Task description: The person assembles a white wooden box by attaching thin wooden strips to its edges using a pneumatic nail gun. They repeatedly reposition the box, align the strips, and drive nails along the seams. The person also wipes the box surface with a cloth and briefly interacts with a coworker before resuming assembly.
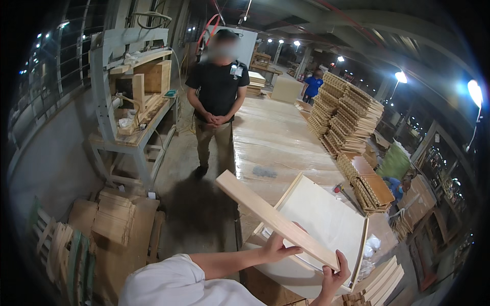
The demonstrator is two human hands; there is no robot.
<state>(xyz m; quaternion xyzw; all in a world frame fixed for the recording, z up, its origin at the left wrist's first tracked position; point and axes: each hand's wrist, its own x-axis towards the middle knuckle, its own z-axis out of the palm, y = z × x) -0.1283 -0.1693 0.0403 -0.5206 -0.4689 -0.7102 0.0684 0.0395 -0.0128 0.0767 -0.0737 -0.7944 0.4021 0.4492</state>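
Observation:
A long, pale wooden board is held at a slant over the work table, its far end pointing up and left. My left hand is closed around its lower middle, thumb on the near side and fingers partly hidden behind it. At the board's near right end, my right hand grips it between thumb and fingers. Beneath the board lies a shallow wooden frame with a white panel, its left part covered by the board and my hands.
A long table stretches away, bearing tall stacks of slatted wooden pieces and a small red-ended tool. A person in black stands left of it. A machine bench and wood piles line the left side.

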